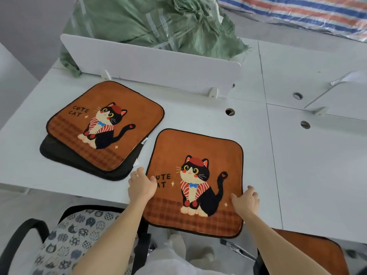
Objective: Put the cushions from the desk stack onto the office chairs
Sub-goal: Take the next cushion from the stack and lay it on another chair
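The left hand (142,186) and right hand (246,201) each grip a side edge of one orange cat cushion (198,175), which lies beside the stack (103,126) and overhangs the near edge of the tabletop (297,175). This looks like the pick-up step. Next the cushion needs lifting clear and laying flat on a free chair seat, since the left chair (79,235) already carries a patterned one.

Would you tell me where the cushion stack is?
Head view: the cushion stack lies left on the white desk, just left of the single cat cushion.

The top cushion of the desk stack (105,126) reads "CUTE CAT". The near cushion (195,183) shows "UTE / AT", its first letters hidden under the left hand (142,185).
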`<state>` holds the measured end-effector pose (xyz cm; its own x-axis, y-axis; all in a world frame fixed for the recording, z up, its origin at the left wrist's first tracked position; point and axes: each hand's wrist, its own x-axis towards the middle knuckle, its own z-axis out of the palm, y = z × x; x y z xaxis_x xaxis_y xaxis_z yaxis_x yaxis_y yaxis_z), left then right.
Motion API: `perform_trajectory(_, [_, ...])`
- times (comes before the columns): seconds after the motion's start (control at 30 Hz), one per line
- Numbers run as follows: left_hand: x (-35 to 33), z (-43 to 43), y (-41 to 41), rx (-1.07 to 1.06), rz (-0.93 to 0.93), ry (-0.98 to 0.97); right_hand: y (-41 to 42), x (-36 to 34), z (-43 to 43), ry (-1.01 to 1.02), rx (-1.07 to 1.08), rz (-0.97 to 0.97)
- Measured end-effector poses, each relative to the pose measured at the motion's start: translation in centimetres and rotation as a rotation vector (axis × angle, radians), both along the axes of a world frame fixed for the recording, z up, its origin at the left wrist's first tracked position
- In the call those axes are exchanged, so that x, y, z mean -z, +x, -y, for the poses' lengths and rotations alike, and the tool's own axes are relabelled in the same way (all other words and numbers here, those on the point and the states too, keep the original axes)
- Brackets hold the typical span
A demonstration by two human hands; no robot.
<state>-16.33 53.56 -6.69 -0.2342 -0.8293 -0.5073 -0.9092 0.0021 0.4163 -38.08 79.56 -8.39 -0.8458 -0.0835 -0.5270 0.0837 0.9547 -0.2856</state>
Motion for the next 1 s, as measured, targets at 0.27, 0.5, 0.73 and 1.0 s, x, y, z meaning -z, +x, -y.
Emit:
perform_trajectory(0.27, [1.9, 2.2, -3.2, 0.038, 0.007, 0.007, -0.8, 0.0, 3.0, -0.07, 0.156, 0.039])
perform_trajectory(0.5, [3.1, 3.2, -3.9, 0.12, 0.058, -0.04, -0.7, 1.1, 0.0, -0.129, 0.241, 0.132])
perform_trajectory(0.73, [2.9, 1.6, -5.3, 0.135, 0.038, 0.156, 0.7, 0.4, -3.2, -0.225, 0.368, 0.108])
perform_trajectory(1.0, [-1.0, -7.7, -10.1, 0.33, -0.052, 0.148, 2.7, -3.5, -10.6, -0.342, 0.623, -0.116])
